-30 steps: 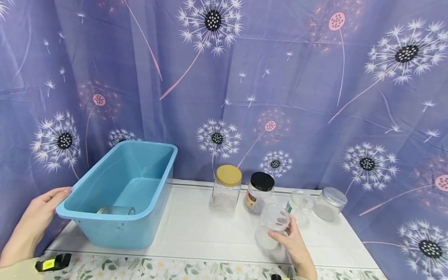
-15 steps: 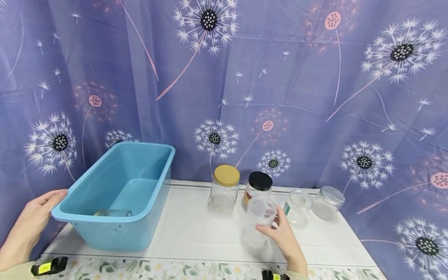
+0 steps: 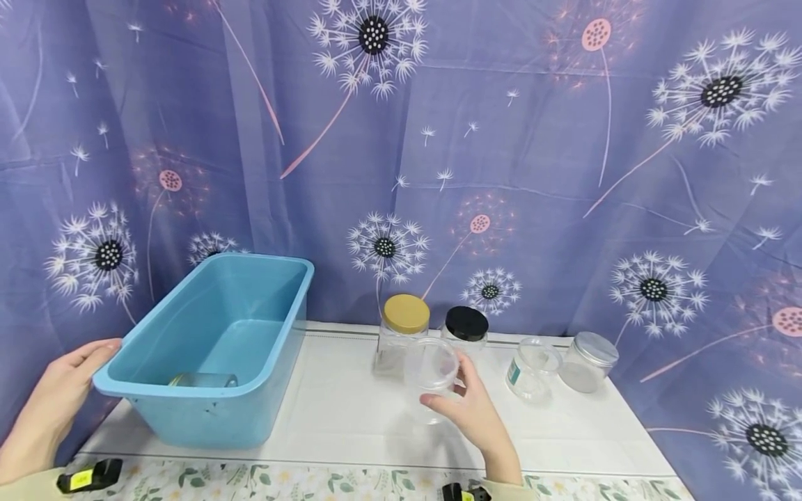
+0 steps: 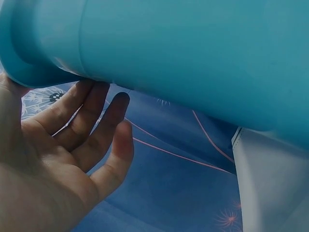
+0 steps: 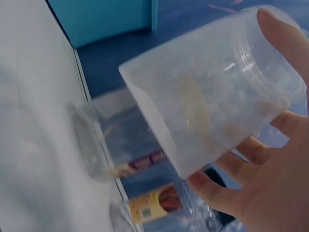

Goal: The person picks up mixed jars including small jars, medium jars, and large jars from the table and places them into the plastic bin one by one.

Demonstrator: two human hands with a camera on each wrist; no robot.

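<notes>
Right hand (image 3: 466, 410), held jar (image 3: 421, 383) (mouth up), axis near-vertical

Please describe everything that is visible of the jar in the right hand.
The jar is clear, slightly cloudy and looks like plastic, with a ridged neck and a wide, lidless mouth facing up. The right hand grips it near the mouth, holding it off the white table, partly in front of the gold-lidded jar.

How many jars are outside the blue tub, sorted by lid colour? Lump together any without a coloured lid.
Gold-lidded jar: 1
Black-lidded jar: 1
Silver-lidded jar: 1
No coloured lid: 2 (held jar, green-labelled jar)
Total: 5
</notes>
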